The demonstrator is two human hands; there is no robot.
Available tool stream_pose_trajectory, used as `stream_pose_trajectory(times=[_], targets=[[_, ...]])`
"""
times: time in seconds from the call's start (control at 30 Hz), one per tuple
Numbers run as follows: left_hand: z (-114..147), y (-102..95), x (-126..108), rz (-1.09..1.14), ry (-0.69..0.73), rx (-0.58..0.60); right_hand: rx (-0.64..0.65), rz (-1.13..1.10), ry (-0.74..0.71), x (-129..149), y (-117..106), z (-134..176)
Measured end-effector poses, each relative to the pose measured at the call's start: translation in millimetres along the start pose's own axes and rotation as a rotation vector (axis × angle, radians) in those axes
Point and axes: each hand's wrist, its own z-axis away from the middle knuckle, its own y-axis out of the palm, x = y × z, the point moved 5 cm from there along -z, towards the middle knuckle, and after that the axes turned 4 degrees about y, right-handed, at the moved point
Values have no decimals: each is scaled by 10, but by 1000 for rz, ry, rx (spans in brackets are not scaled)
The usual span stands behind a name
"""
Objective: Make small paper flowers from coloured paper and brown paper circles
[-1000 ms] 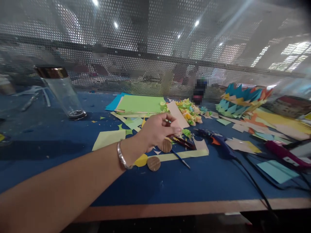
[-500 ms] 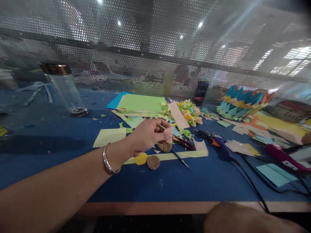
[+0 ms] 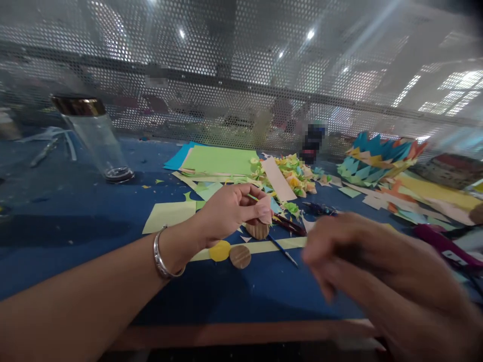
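My left hand (image 3: 226, 213), with a silver bangle at the wrist, pinches a small piece of pale pink paper (image 3: 267, 212) between thumb and fingers above the table. My right hand (image 3: 362, 261) hangs over the table's front right, its fingers curled and smeared by motion; whether it holds anything cannot be made out. Below the left hand lie a yellow disc (image 3: 220, 251), a brown striped disc (image 3: 240, 257) and a second brown disc (image 3: 257, 231), partly covered. A pale yellow strip (image 3: 264, 247) and a thin blue-handled brush (image 3: 284, 251) lie between the hands, with a dark red tool (image 3: 290, 224) behind.
Behind are stacked green sheets (image 3: 222, 158), a heap of folded paper pieces (image 3: 296, 173) and a zigzag-edged paper ring (image 3: 377, 161). A glass bottle (image 3: 98, 141) stands left. A magenta tool (image 3: 447, 244) lies right. Perforated metal (image 3: 211, 105) closes off the back.
My right hand has risen from the bottom edge into view over the table, now covering most of the blue tool and its cord. My left hand keeps its pinch on the pink paper.
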Motion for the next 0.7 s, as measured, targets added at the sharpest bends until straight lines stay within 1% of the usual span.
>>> stream_pose_trajectory(times=[0.03,0.07,0.17,0.23,0.3,0.47,0.7], targets=[[5,11,-4,25,-17,0,-54,-5,7,-63,-61,-71],[12,25,-11,50,-35,4,-59,10,18,-142,-74,-131],[38,69,-46,103,-74,20,4,107,32,-390,17,-248],[50,79,-63,116,-87,19,42,138,21,-498,94,-281],[52,70,-62,124,-93,8,56,126,-1,-547,139,-297],[29,45,-25,121,-101,-26,33,55,-32,-581,164,-302],[24,66,-13,107,-142,-83,24,22,1,-676,198,-307]])
